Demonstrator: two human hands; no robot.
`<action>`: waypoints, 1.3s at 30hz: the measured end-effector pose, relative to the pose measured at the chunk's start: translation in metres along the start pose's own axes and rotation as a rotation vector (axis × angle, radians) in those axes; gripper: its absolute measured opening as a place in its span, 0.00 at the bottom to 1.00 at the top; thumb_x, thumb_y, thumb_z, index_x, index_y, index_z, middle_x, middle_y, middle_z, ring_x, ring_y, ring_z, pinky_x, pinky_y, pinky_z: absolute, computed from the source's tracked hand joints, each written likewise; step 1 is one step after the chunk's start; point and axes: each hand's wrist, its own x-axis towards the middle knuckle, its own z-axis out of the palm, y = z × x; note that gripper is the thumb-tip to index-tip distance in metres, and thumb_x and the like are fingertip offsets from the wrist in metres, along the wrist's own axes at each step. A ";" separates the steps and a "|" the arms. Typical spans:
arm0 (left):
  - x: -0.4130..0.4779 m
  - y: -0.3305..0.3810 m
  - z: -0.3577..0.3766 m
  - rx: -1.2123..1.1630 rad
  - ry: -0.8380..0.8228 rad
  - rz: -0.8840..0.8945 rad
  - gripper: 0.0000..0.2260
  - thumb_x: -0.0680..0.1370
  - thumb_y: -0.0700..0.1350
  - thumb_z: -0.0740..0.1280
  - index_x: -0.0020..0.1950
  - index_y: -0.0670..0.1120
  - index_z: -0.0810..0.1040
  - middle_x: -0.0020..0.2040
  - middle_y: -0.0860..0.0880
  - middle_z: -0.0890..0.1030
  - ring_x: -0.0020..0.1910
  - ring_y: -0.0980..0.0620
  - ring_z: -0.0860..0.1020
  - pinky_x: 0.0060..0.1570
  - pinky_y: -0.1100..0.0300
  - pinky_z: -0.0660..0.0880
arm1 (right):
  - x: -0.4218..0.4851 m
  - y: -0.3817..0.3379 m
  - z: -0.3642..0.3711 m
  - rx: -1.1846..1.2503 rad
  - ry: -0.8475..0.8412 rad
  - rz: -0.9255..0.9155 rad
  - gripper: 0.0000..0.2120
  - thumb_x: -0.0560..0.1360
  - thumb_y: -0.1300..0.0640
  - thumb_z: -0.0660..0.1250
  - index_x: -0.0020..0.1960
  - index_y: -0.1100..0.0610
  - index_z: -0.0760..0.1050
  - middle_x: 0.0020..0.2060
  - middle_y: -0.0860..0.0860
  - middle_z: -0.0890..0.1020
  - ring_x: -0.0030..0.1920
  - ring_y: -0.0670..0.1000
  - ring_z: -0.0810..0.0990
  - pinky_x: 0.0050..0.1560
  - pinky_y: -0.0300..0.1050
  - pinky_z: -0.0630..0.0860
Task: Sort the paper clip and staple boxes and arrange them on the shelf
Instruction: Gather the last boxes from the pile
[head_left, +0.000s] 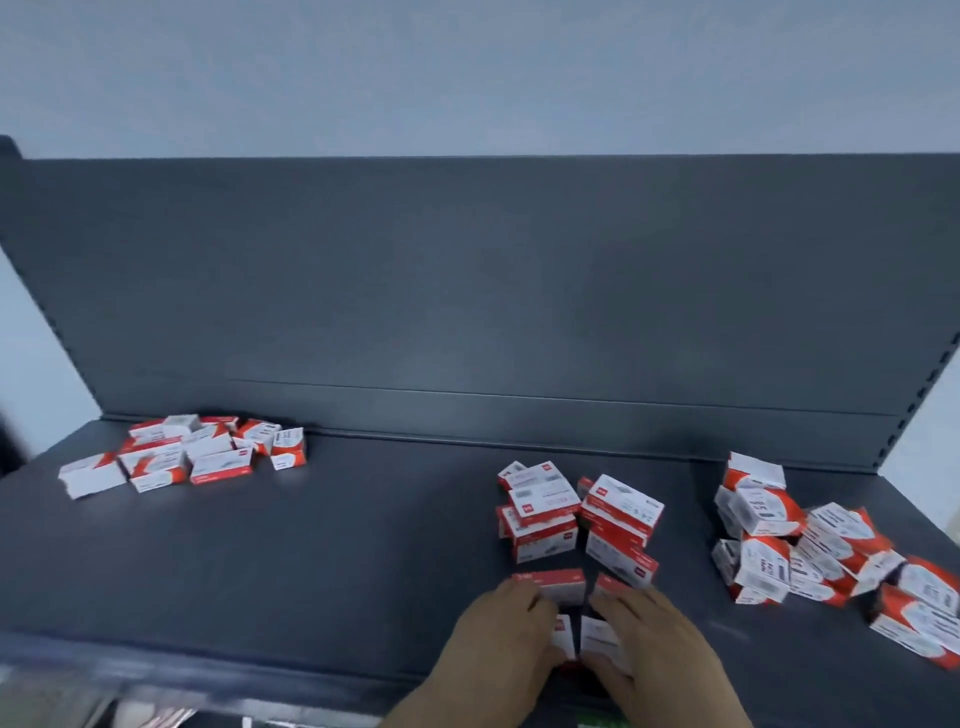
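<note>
Small red-and-white boxes lie in three groups on a dark grey shelf (322, 551). A loose heap (182, 454) sits at the back left. Stacked boxes (576, 514) stand in the middle. A jumbled pile (821, 551) spreads along the right. At the shelf's front, my left hand (501, 644) holds a box (563, 626) on its left side, and my right hand (657, 644) holds a neighbouring box (597, 636). Two more boxes (558, 584) stand just behind my fingertips.
A tall dark back panel (467, 291) rises behind the shelf, with slotted uprights (930, 395) at its right side. The shelf's front lip (156, 670) runs along the bottom left. A pale wall shows above the panel.
</note>
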 end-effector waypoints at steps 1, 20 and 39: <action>-0.003 -0.004 -0.001 0.015 0.058 -0.015 0.15 0.58 0.67 0.63 0.34 0.60 0.81 0.34 0.65 0.79 0.33 0.70 0.75 0.30 0.78 0.69 | 0.003 -0.001 -0.001 0.002 0.013 -0.038 0.21 0.58 0.30 0.66 0.38 0.45 0.82 0.35 0.39 0.83 0.36 0.43 0.84 0.30 0.31 0.77; -0.065 -0.237 -0.055 -0.143 0.265 -0.257 0.27 0.80 0.53 0.57 0.76 0.47 0.53 0.76 0.52 0.57 0.75 0.55 0.55 0.70 0.68 0.48 | 0.148 -0.220 -0.006 0.255 0.107 -0.280 0.30 0.77 0.43 0.58 0.75 0.51 0.54 0.72 0.43 0.61 0.73 0.44 0.58 0.69 0.35 0.58; 0.063 -0.407 -0.058 0.005 0.018 -0.134 0.19 0.75 0.39 0.60 0.66 0.39 0.67 0.66 0.41 0.71 0.65 0.44 0.69 0.66 0.56 0.64 | 0.316 -0.319 0.083 0.166 -0.116 0.152 0.21 0.77 0.52 0.60 0.67 0.60 0.62 0.65 0.58 0.69 0.66 0.56 0.68 0.62 0.47 0.69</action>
